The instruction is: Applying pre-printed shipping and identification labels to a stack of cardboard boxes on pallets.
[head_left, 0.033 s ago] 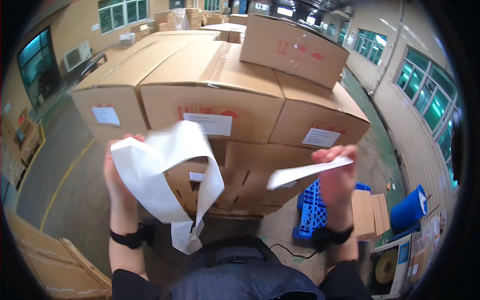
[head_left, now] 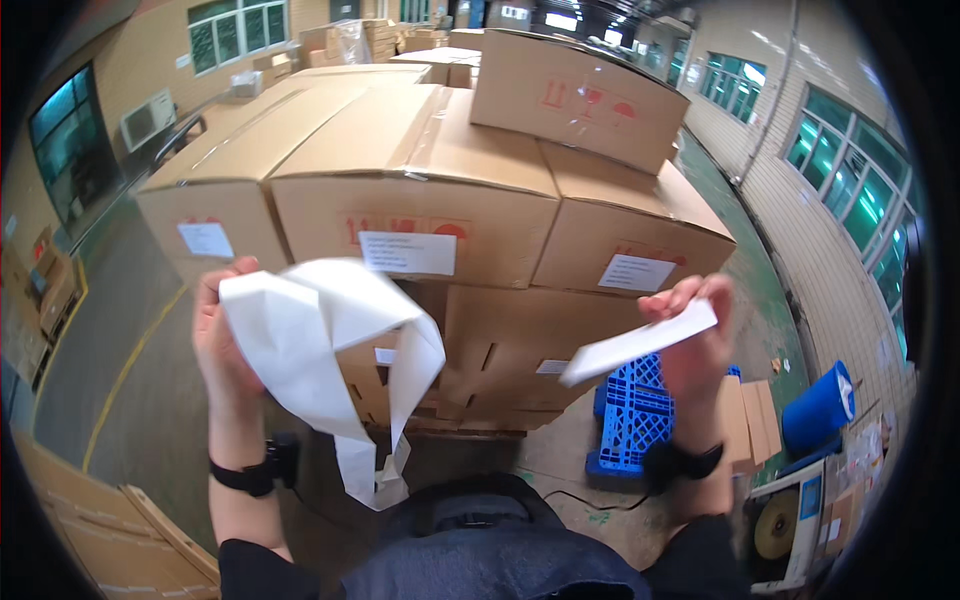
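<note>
My left hand (head_left: 225, 338): clamped on a long paper strip (head_left: 280, 330), folded, trailing inward and down. My right hand (head_left: 703, 357): clamped on a short paper strip (head_left: 640, 345). Change: hands slightly wider apart, leaving the strips more clearly separated. Beyond both hands: stacked boxes (head_left: 510, 230).

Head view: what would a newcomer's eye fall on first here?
Probably the long, looping white strip in the left hand, hanging left of center, then the short white strip in the right hand. Behind them rises a big stack of brown cartons. A bright blue pallet stands out on the floor at lower right.
</note>
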`<state>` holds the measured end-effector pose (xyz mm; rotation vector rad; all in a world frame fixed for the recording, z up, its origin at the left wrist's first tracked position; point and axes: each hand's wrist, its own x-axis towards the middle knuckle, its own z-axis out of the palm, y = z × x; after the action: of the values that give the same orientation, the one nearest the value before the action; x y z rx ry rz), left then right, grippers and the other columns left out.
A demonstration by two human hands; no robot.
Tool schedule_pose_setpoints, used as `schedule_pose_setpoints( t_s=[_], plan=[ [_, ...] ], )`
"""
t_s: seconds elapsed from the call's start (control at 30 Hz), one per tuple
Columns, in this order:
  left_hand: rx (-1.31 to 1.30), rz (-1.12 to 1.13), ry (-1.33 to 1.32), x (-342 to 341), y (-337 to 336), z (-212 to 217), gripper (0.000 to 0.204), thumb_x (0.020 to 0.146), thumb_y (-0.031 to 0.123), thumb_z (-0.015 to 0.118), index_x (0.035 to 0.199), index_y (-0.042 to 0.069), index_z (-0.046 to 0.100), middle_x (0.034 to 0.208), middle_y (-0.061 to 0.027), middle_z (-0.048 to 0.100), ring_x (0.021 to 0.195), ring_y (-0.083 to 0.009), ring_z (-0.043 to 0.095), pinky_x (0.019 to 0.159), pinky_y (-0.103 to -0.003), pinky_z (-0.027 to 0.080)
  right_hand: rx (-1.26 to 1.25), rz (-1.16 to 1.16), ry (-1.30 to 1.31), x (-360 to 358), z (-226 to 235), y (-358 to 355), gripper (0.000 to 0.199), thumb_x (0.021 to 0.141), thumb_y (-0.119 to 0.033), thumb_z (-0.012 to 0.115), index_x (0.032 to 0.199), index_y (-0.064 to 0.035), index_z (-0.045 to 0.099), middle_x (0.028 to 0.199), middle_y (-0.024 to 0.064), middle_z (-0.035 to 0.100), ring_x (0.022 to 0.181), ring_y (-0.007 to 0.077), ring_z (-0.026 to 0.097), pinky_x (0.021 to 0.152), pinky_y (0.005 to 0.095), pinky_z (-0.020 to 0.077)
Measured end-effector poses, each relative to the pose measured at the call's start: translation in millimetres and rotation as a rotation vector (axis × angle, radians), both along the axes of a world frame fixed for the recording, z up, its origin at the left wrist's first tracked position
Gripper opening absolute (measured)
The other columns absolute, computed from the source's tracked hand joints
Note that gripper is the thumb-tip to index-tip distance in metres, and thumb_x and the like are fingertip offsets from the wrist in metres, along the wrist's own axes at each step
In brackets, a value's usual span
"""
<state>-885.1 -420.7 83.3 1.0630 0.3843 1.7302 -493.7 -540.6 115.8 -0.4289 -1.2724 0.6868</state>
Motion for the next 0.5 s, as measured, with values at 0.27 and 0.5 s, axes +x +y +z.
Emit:
schedule_pose_setpoints(
  t_s=[0.27, 0.5],
  plan=[
    [0.28, -0.278, 1.141, 146.5, 17.4, 163.8, 0.035, 0.084, 0.033, 0.047, 0.093, 0.002, 0.06, 0.077, -0.0033, 0.053, 0.071, -0.0089, 0.046, 0.065, -0.022, 0.039, 0.041, -0.649, -1.42, 40.5, 146.4, 48.7, 0.022, 0.075, 0.0, 0.049, 0.096, -0.0062, 0.049, 0.081, 0.0047, 0.052, 0.067, 0.0107, 0.053, 0.055, 0.0245, 0.0419],
    [0.225, -0.068, 1.398, 269.6, 95.3, 167.9, 0.046, 0.074, 0.042, 0.066, 0.098, 0.003, 0.064, 0.086, -0.0107, 0.063, 0.08, -0.0166, 0.058, 0.07, -0.03, 0.045, 0.335, -0.452, -1.623, 56.4, 165.6, 160.7, 0.031, 0.073, 0.001, 0.049, 0.103, -0.0065, 0.052, 0.092, 0.0111, 0.059, 0.085, 0.0255, 0.058, 0.073, 0.034, 0.0456]
  ],
)
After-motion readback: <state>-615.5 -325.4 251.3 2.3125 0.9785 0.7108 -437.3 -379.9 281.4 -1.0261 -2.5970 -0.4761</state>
